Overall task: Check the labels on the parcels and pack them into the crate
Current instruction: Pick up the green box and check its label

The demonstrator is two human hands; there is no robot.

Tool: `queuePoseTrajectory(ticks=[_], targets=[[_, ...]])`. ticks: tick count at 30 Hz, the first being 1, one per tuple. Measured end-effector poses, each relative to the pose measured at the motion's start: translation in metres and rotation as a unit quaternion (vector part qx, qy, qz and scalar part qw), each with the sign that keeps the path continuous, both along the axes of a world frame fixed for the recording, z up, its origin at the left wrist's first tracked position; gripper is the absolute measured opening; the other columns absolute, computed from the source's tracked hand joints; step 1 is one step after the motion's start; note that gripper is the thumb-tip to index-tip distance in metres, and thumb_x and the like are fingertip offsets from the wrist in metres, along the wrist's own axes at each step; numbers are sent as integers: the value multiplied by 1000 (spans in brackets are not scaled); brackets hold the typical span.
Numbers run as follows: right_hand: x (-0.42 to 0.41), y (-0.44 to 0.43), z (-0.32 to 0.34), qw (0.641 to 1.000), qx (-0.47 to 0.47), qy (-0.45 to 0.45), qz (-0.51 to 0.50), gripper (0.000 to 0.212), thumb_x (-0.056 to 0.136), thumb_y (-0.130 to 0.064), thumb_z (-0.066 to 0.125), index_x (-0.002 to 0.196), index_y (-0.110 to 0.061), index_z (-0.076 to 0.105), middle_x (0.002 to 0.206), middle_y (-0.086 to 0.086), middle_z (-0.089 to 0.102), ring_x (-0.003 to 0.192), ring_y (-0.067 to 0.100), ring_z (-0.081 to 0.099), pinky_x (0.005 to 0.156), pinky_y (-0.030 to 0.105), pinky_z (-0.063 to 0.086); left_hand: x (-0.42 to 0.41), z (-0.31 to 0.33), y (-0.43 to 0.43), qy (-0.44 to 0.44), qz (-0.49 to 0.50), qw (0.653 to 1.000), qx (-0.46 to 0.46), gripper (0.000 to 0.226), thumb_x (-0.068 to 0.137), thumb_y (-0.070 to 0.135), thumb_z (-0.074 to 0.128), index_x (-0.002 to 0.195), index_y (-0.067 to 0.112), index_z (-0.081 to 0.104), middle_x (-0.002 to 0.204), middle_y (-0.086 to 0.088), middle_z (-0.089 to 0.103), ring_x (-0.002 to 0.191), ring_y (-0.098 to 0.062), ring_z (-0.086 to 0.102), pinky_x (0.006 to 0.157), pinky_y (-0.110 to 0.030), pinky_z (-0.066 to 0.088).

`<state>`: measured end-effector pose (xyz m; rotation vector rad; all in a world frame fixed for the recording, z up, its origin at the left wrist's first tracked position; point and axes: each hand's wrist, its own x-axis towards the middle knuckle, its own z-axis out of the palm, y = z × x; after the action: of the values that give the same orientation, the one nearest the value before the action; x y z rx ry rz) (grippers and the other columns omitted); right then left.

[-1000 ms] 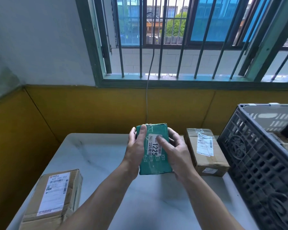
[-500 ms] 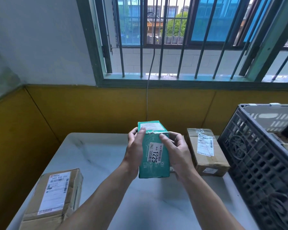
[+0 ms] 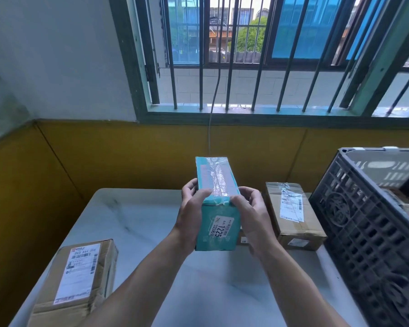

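Both hands are up above the middle of the table (image 3: 151,220), closed round one teal parcel (image 3: 219,175). The left hand (image 3: 190,218) wraps its left side with the thumb laid over the taped top edge. The right hand (image 3: 254,215) grips the right side the same way, fingers curled behind. The teal parcel is held clear of the table, tipped so that its taped top face shows along with the near face, where a white label (image 3: 221,228) reading 1225 sits sideways. I take this to be the checking step for this parcel, with packing it yet to come.

The dark crate (image 3: 354,232) stands at the right edge of the table. Something pale and brown shows over its wall at the far right, so I judge that some packing is already done; how many pieces are inside cannot be told.

Two labelled boxes lie on the table. The near-left brown parcel (image 3: 80,279) sits at the near left corner, well apart from the crate. The far brown parcel (image 3: 293,215) sits toward the far edge, just beside the crate's wall. A sliver of a further small box may lie behind the right hand, but it is mostly hidden. By my reading at least three parcels are left to go in, the teal one first.
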<state>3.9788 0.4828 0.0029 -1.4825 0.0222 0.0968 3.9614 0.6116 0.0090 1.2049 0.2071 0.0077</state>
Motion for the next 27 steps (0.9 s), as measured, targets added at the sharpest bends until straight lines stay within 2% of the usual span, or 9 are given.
queuePoseTrajectory(ticks=[2, 4, 6, 10, 16, 18, 20, 23, 27], targets=[[2, 0, -3, 1000, 7, -3, -14, 25, 89, -37, 70, 106, -26, 54, 102, -2, 68, 84, 12, 70, 68, 32, 53, 2, -2, 1, 7, 6, 1000, 5, 45, 100, 22, 60, 139, 22, 37, 130, -14, 65, 93, -22, 73, 71, -32, 61], [4, -1, -5, 1000, 0, -4, -19, 14, 95, -25, 66, 102, -26, 54, 102, 0, 68, 86, 14, 70, 66, 29, 54, 3, -6, 2, 10, 7, 1000, 11, 39, 103, 17, 55, 138, 23, 38, 128, -12, 66, 91, -21, 74, 70, -31, 62], [6, -2, -7, 1000, 1, 4, -17, 15, 96, -17, 64, 105, -25, 54, 105, 1, 67, 90, 14, 70, 64, 26, 56, 3, -8, 3, 10, -2, 1000, 18, 38, 103, 16, 53, 139, 25, 43, 123, -11, 70, 90, -23, 75, 69, -32, 62], [8, -3, -6, 1000, 10, 11, -18, 29, 97, -20, 64, 124, -23, 54, 114, 0, 66, 105, 21, 69, 83, 37, 59, 2, -10, 4, 0, -14, 999, 44, 40, 99, 24, 55, 138, 30, 54, 116, -4, 76, 94, -27, 76, 72, -35, 62], [7, -3, -8, 999, -23, -3, -36, 14, 93, -25, 70, 100, -26, 58, 108, -1, 69, 98, 14, 69, 68, 22, 58, -2, -17, 8, 5, 39, 997, 71, 36, 105, 24, 46, 138, 29, 60, 117, 1, 77, 99, -27, 76, 79, -43, 62], [7, -4, -9, 999, -24, -6, -46, 14, 93, -26, 70, 98, -20, 58, 100, -3, 69, 85, 5, 71, 54, 13, 51, -5, -19, 10, 1, 50, 995, 86, 38, 99, 32, 54, 136, 30, 62, 115, 3, 77, 99, -27, 76, 84, -48, 61], [7, -4, -9, 998, -11, 0, -56, 19, 93, -28, 70, 102, -18, 56, 98, -4, 69, 74, -6, 70, 49, 10, 48, -7, -21, 10, -5, 47, 995, 88, 48, 86, 38, 55, 133, 30, 65, 114, 3, 77, 99, -28, 76, 82, -46, 61], [8, -4, -8, 999, 3, 11, -50, 35, 94, -31, 69, 123, -23, 51, 108, -3, 71, 83, 6, 75, 57, 20, 57, -10, -24, 9, -20, 23, 996, 83, 49, 82, 34, 55, 130, 34, 67, 115, 2, 77, 100, -28, 76, 76, -38, 63], [8, -5, -7, 999, 29, 17, -41, 45, 95, -21, 69, 136, -24, 51, 113, 1, 75, 91, 17, 76, 72, 37, 63, -10, -22, 5, -13, -24, 996, 83, 63, 81, 35, 58, 144, 36, 53, 125, 2, 73, 109, -28, 72, 93, -49, 60]])
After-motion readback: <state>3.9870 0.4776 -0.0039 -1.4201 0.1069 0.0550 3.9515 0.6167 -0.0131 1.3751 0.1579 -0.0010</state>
